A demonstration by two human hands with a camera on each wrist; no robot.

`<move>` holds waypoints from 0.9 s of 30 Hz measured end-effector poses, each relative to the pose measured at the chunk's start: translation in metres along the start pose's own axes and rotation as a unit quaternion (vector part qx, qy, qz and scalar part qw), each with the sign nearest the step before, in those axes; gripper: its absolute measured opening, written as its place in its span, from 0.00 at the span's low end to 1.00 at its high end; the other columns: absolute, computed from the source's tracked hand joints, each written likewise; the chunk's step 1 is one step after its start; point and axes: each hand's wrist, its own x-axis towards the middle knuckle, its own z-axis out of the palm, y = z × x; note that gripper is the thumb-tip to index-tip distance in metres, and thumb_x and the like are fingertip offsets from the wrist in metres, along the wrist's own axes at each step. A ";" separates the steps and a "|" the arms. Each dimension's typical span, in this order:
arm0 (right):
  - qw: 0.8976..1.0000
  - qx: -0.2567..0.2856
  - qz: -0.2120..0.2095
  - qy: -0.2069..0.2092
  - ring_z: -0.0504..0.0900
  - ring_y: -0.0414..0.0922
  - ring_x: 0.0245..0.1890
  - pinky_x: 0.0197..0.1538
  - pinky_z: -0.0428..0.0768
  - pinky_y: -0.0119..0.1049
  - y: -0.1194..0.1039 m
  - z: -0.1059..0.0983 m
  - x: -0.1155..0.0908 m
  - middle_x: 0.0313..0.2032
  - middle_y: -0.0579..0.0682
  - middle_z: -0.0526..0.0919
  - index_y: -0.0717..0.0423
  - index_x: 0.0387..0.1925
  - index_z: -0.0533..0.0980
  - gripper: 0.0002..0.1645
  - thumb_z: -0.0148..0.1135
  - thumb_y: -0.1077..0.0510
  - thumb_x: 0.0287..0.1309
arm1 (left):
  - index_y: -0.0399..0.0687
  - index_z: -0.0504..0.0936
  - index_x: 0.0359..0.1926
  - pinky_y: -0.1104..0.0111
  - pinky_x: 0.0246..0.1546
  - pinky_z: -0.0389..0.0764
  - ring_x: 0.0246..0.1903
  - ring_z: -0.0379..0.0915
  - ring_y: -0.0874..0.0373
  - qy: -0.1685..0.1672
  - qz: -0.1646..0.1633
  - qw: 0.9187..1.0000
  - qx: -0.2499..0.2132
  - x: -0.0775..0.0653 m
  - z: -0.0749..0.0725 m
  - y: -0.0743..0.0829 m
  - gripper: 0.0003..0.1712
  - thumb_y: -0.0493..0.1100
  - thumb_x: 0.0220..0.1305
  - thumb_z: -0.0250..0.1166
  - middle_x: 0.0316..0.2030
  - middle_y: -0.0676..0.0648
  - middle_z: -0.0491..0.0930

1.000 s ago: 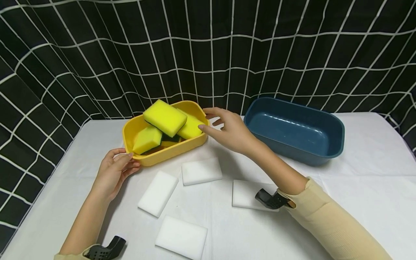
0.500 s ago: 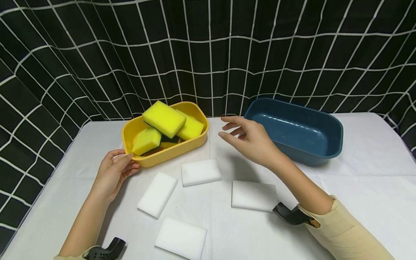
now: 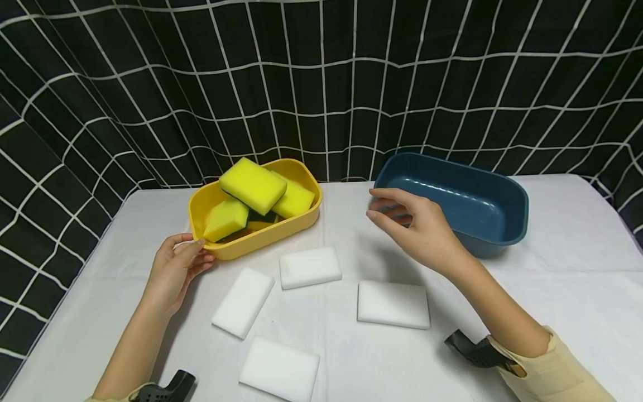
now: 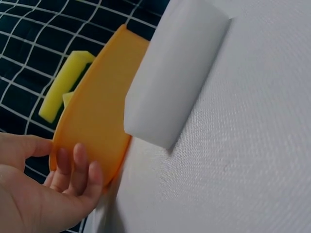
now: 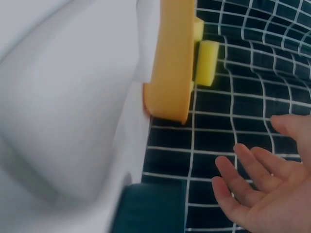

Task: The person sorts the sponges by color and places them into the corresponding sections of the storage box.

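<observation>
In the head view, my left hand (image 3: 173,271) holds the near left corner of a yellow bin (image 3: 266,237). Its thumb lies at the rim and its fingers against the outer wall, as the left wrist view also shows. Several yellow scrub sponges (image 3: 253,185) with dark green scouring sides are piled in this bin, the top one tilted above the rim. My right hand (image 3: 419,229) hovers with nothing in it, fingers loosely bent and thumb apart. It overlaps the left end of a blue bin (image 3: 482,243), whose visible inside is bare.
Several white rectangular sponge blocks (image 3: 393,304) lie flat on the white tablecloth (image 3: 577,312) in front of the bins. One white block (image 4: 177,73) looms large beside the yellow bin in the left wrist view. A black cloth with white grid lines (image 3: 341,89) hangs behind.
My right hand has left the right end of the yellow bin and moved right, to the front of the blue bin. My left hand has stayed at the yellow bin's corner.
</observation>
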 end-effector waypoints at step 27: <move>0.989 -0.077 0.049 0.113 0.72 0.12 0.41 0.43 0.71 0.10 0.063 -0.055 -0.042 0.55 0.63 0.86 0.57 0.69 0.77 0.25 0.60 0.53 0.77 | 0.31 0.60 0.77 0.79 0.43 0.84 0.33 0.79 0.69 0.058 0.000 0.995 0.080 -0.004 0.007 0.008 0.32 0.39 0.80 0.57 0.53 0.43 0.67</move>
